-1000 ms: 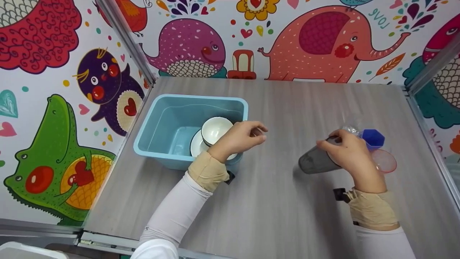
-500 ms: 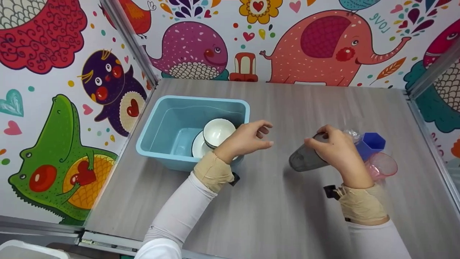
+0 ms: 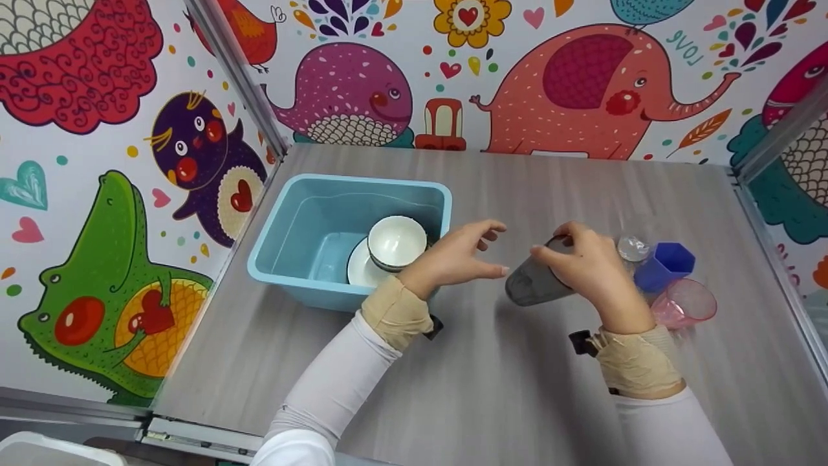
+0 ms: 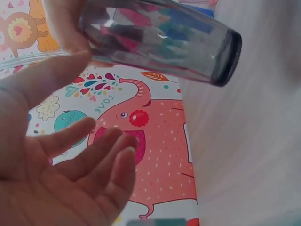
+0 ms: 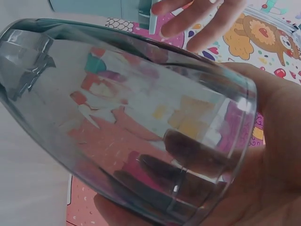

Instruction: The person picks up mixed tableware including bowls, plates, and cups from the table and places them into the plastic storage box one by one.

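My right hand [image 3: 585, 265] grips a smoky grey, see-through cup [image 3: 535, 282] near its rim and holds it tilted above the table, base toward the left. In the right wrist view the cup [image 5: 117, 117] fills most of the picture, the fingers showing through its wall. My left hand [image 3: 459, 255] holds nothing; its fingers are relaxed and spread, pointing at the cup. The left wrist view shows the cup [image 4: 160, 37] just beyond the left hand [image 4: 70, 150]. Under the left wrist stands a light blue bin [image 3: 291, 285] with a white bowl [image 3: 396, 241] on a white plate [image 3: 359, 265] inside.
At the right of the table [image 3: 466, 388] stand a clear glass [image 3: 632, 248], a blue hexagonal cup [image 3: 663, 268] and a pink see-through cup [image 3: 684, 304]. Cartoon-printed walls [image 3: 349, 90] bound the table at the back and sides, with metal frame posts [image 3: 239, 77] at the corners.
My right hand has carried the grey cup leftward, away from the blue and pink cups. My left hand has shifted slightly right and spread its thumb and fingers wider.
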Tool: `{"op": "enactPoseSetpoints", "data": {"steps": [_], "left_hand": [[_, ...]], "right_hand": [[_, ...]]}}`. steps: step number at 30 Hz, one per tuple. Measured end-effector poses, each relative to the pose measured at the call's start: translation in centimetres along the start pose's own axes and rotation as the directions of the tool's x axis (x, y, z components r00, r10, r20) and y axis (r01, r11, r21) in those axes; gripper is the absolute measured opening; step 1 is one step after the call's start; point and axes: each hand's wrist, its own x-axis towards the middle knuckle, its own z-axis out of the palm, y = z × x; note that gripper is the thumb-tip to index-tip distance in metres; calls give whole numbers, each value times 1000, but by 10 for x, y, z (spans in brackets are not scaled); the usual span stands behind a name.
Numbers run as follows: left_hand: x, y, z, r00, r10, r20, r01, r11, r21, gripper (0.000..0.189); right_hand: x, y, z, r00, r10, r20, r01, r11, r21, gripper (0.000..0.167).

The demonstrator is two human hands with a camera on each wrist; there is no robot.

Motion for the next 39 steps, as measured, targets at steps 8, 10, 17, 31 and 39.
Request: {"op": "enactPoseSetpoints", "data": {"steps": [8, 10, 17, 31, 39], "left_hand": [[2, 7, 5, 999, 51, 19, -51, 998, 19, 77], [2, 9, 7, 998, 56, 24, -57, 998, 27, 78], [4, 14, 14, 998, 53, 31, -55, 996, 63, 80], [6, 14, 21, 995, 97, 36, -99, 993, 62, 79], [10, 5, 20, 985, 154, 72, -153, 988, -29, 82]], "right_hand": [[-1, -7, 5, 999, -27, -26, 27, 1000, 10, 64], [-1, -9, 6, 1000, -24, -18, 24, 1000, 19, 64], [-1, -15, 9, 1000, -16, 4, 16, 1000, 23, 66], [-4, -21, 11, 998, -61, -12, 61, 997, 54, 62], [-6, -21, 7, 997, -80, 12, 78, 990, 118, 65]]}}
